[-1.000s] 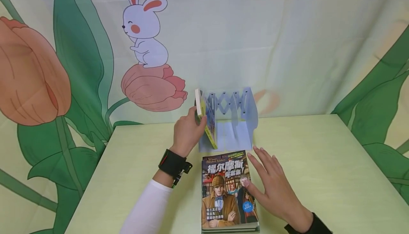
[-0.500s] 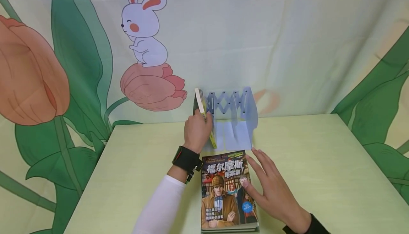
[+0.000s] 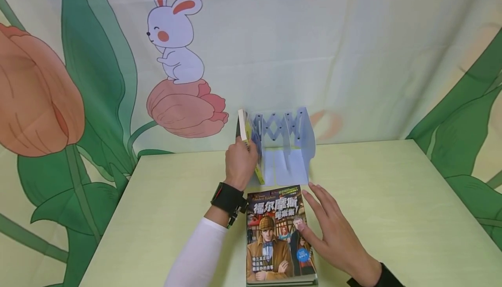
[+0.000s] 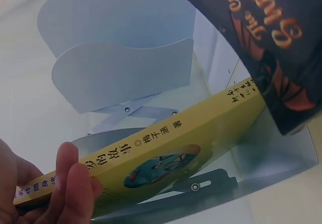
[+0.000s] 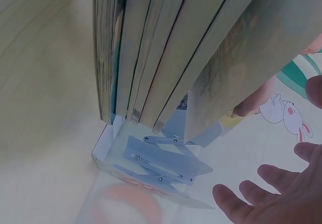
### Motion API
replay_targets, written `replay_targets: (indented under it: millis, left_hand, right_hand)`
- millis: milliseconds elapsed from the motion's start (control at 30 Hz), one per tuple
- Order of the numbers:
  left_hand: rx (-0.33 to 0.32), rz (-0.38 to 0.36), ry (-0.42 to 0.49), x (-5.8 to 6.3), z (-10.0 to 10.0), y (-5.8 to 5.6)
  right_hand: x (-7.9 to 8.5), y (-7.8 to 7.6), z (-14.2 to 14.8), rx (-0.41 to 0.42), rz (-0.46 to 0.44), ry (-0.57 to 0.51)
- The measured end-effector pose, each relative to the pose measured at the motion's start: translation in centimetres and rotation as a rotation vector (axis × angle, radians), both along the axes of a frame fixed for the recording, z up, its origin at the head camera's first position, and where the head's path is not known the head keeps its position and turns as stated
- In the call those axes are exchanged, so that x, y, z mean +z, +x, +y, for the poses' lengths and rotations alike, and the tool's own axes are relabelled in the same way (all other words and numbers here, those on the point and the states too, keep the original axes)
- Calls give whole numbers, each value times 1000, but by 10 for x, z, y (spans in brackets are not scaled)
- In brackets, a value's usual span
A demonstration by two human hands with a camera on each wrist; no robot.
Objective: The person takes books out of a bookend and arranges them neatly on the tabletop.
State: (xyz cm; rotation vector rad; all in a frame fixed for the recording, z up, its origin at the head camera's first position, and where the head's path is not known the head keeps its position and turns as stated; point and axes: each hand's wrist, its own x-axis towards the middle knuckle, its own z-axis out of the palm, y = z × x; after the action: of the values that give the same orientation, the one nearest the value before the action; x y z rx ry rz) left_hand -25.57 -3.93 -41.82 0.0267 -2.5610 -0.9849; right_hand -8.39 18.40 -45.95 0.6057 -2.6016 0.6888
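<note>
My left hand (image 3: pixel 240 160) grips a slim book with a yellow spine (image 4: pixel 151 138), fingers and thumb on either side of it. The book stands in the leftmost slot of a pale blue folding bookend rack (image 3: pixel 309 134). My right hand (image 3: pixel 337 234) has its fingers spread beside a stack of books, with the thumb on the top cover. That top book (image 3: pixel 270 243) shows a person in a checked cap and brown coat. In the right wrist view, page edges (image 5: pixel 151 58) of several stacked books show beside the right hand (image 5: pixel 282 189).
A pale green table (image 3: pixel 392 200) carries the rack at its back edge and the stack near its front. Behind hangs a cloth backdrop (image 3: pixel 274 52) printed with a rabbit and tulips. Thin dividers (image 4: pixel 126 73) stand upright in the rack.
My left hand has shifted right and closer around the yellow-spined book. The book leaned slightly midway and is straighter now. The right hand and the stack have stayed nearly still.
</note>
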Motion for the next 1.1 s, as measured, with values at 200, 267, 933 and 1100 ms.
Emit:
replay_targets:
  millis: [200, 267, 933, 1100]
  left_hand:
    - [-29, 73, 11, 3, -4, 6]
    - [-41, 105, 15, 6, -6, 9]
    - [-122, 260, 34, 46, -23, 53]
    - [-137, 308, 31, 54, -27, 65]
  right_hand:
    - [3, -1, 1, 0, 4, 1]
    - [5, -1, 1, 2, 13, 1]
    - [15, 0, 1, 5, 18, -24]
    - [18, -1, 2, 1, 16, -24]
